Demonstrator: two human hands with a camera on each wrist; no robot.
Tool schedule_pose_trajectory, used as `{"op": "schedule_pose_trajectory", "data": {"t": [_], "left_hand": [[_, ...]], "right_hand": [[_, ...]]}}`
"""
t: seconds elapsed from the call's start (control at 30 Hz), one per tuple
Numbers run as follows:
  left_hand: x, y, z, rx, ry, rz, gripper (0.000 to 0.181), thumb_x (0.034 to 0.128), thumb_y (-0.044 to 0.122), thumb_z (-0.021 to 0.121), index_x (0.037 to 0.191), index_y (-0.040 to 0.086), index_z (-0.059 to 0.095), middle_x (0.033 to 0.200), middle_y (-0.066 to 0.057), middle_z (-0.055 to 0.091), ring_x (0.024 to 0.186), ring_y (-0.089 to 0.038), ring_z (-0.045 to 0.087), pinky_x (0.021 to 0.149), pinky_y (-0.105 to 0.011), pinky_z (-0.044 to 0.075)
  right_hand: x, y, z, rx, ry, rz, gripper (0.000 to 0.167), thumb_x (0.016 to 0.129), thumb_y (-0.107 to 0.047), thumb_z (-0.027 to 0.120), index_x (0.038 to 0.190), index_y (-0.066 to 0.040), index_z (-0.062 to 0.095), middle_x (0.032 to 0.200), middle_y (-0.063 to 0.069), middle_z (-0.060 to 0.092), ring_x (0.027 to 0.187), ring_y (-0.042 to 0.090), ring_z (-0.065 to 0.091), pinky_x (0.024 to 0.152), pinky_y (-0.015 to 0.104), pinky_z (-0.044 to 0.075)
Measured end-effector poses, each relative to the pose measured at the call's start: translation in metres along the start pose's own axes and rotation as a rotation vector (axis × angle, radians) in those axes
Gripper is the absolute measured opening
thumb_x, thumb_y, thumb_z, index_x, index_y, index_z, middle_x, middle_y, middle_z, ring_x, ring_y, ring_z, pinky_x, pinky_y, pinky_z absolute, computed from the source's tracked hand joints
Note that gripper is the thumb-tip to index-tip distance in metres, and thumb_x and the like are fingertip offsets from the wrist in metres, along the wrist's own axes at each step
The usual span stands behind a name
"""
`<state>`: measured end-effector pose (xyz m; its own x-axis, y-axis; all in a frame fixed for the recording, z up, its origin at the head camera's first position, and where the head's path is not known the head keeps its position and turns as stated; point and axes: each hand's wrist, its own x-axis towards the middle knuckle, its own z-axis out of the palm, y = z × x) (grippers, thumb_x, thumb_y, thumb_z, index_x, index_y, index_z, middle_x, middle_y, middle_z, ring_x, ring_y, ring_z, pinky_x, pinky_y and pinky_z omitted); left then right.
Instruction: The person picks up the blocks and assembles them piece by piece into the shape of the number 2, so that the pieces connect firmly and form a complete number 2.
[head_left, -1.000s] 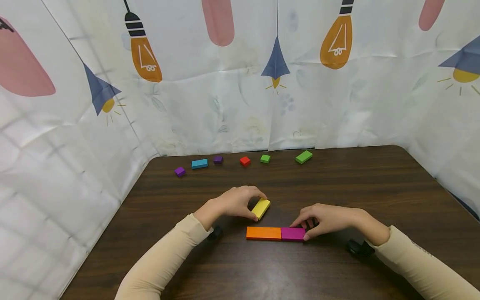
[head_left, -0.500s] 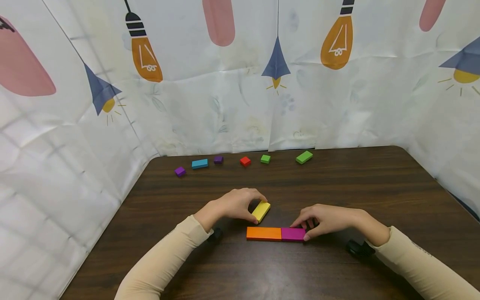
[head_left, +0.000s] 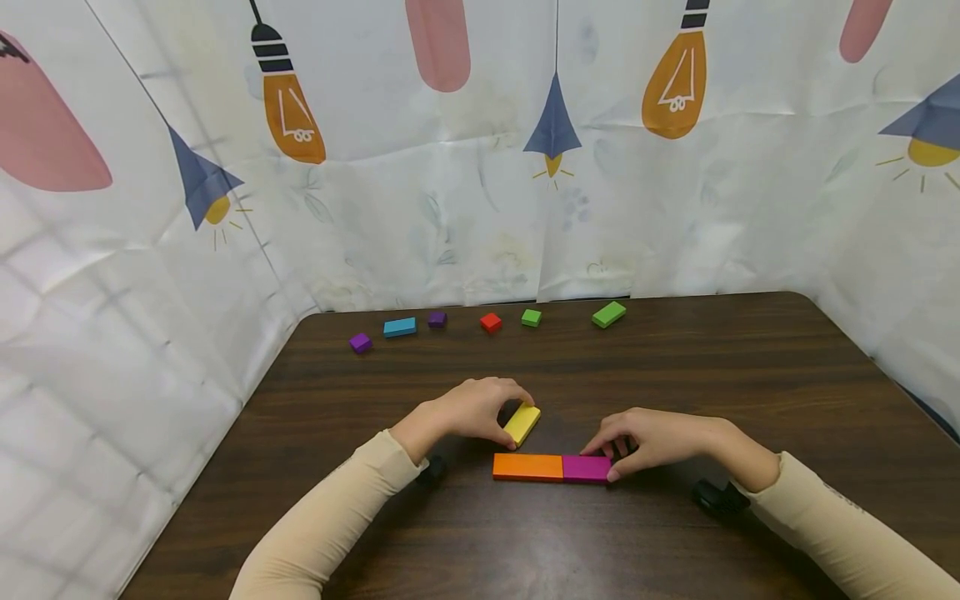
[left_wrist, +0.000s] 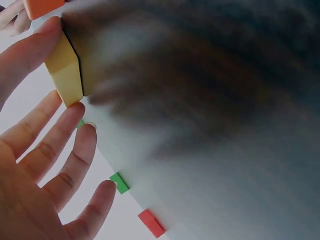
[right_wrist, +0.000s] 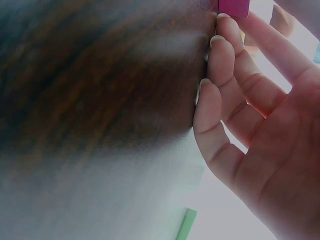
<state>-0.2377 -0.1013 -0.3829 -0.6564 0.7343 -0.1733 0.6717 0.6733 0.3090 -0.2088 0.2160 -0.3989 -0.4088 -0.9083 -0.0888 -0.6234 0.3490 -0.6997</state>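
My left hand (head_left: 474,407) pinches a yellow rectangular block (head_left: 522,423) by its two ends, thumb at the near end and fingers at the far one. The left wrist view shows the yellow block (left_wrist: 66,70) between thumb and fingertips, with the other fingers spread. Just nearer than it, an orange block (head_left: 527,467) and a magenta block (head_left: 585,468) lie end to end in a straight row. At the row's right end, my right hand (head_left: 660,435) holds the magenta block between thumb and a finger. Its other fingertips rest on the table in the right wrist view.
Along the far edge of the dark wooden table (head_left: 720,358) lie a purple block (head_left: 361,342), a blue block (head_left: 400,327), a dark purple block (head_left: 437,319), a red block (head_left: 491,323), a small green block (head_left: 531,317) and a longer green block (head_left: 608,314). Patterned curtains surround it.
My left hand has brought the yellow block slightly nearer to the orange and magenta row, and has hardly moved over the last half second. The right hand stays in place.
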Motion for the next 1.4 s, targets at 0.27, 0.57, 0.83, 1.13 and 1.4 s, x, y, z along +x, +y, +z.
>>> {"op": "schedule_pose_trajectory", "data": {"t": [0.27,0.57,0.83,1.13,1.4], "left_hand": [[0.000,0.001,0.001,0.008,-0.005,-0.019,0.059,0.0849,0.033,0.086,0.138,0.018,0.064,0.136,-0.002,0.061,0.114,-0.017,0.057,0.099,-0.044,0.049],[-0.003,-0.003,-0.003,-0.091,0.002,-0.002,0.061,0.0842,0.033,0.087,0.138,0.017,0.064,0.137,-0.001,0.061,0.115,-0.018,0.057,0.099,-0.042,0.049],[-0.004,-0.009,-0.006,-0.182,0.027,-0.011,0.047,0.0953,0.031,0.076,0.137,0.014,0.065,0.135,-0.002,0.061,0.102,-0.018,0.060,0.092,-0.035,0.051],[0.000,-0.006,-0.001,-0.144,0.006,-0.023,0.041,0.0974,0.027,0.073,0.135,0.015,0.067,0.133,-0.003,0.060,0.095,-0.016,0.056,0.084,-0.031,0.048],[0.000,-0.008,0.001,-0.157,0.006,-0.014,0.040,0.0976,0.027,0.073,0.135,0.015,0.067,0.129,-0.001,0.060,0.094,-0.015,0.054,0.081,-0.030,0.048]], "right_hand": [[0.000,-0.002,0.001,-0.005,0.002,0.012,0.038,0.098,-0.031,0.072,0.131,-0.011,0.070,0.097,-0.010,0.058,0.080,0.001,0.052,0.069,0.024,0.049],[0.000,-0.007,0.000,-0.001,0.004,0.035,0.038,0.098,-0.030,0.073,0.130,-0.011,0.071,0.096,-0.011,0.057,0.080,0.001,0.052,0.069,0.024,0.048],[-0.001,-0.008,0.000,-0.001,0.006,0.029,0.037,0.098,-0.031,0.073,0.129,-0.011,0.071,0.096,-0.011,0.058,0.080,0.001,0.052,0.069,0.023,0.048],[0.000,-0.007,0.000,-0.001,0.005,0.019,0.038,0.098,-0.031,0.073,0.130,-0.012,0.071,0.096,-0.011,0.058,0.079,0.001,0.052,0.068,0.024,0.048],[0.000,-0.011,0.000,-0.005,0.009,0.043,0.037,0.097,-0.029,0.074,0.129,-0.011,0.071,0.095,-0.011,0.058,0.078,0.001,0.051,0.068,0.023,0.048]]}}
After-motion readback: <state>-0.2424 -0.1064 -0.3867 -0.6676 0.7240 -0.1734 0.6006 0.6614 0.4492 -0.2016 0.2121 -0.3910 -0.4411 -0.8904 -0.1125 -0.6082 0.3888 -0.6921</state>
